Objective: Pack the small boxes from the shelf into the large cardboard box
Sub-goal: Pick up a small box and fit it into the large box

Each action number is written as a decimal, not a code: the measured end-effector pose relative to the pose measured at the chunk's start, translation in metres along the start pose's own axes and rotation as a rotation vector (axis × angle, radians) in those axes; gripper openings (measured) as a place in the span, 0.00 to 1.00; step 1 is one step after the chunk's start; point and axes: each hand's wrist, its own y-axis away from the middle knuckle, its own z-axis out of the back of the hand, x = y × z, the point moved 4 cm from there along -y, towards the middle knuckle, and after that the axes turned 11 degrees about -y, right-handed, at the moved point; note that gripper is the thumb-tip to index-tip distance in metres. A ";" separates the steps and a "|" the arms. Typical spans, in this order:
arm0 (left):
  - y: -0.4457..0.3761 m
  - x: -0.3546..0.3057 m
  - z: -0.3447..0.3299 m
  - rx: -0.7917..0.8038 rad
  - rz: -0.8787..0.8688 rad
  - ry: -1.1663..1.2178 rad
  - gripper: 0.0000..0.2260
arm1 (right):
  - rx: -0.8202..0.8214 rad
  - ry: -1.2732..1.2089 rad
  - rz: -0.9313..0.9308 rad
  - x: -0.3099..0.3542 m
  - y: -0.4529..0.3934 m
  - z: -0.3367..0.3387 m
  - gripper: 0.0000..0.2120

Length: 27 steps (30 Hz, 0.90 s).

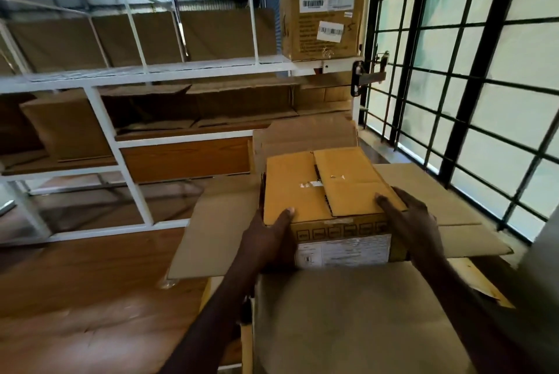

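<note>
I hold a small yellow-brown cardboard box (320,189) between both hands, over the large cardboard box (220,222) whose flaps spread out to all sides. My left hand (267,240) grips its near left corner, thumb on top. My right hand (414,219) presses its near right side, fingers on the top flap. A white label shows on the small box's near face. The inside of the large box is hidden under the small one. The white metal shelf (145,77) stands behind and to the left.
A tall labelled carton (323,10) stands on the shelf's top right end. Flat cardboard sheets (66,128) lean and lie on the shelf levels. A barred window (472,86) fills the right. Wooden floor (90,298) lies at the lower left.
</note>
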 end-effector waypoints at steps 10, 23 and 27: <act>-0.046 0.037 -0.022 0.100 0.161 -0.188 0.52 | 0.182 -0.016 -0.250 -0.073 -0.047 -0.042 0.29; -0.051 0.048 -0.061 0.434 0.083 -0.785 0.21 | 0.673 0.637 -0.399 -0.099 -0.046 -0.080 0.49; -0.058 0.055 -0.066 0.403 0.120 -0.779 0.36 | 0.741 0.769 -0.331 -0.098 -0.040 -0.097 0.66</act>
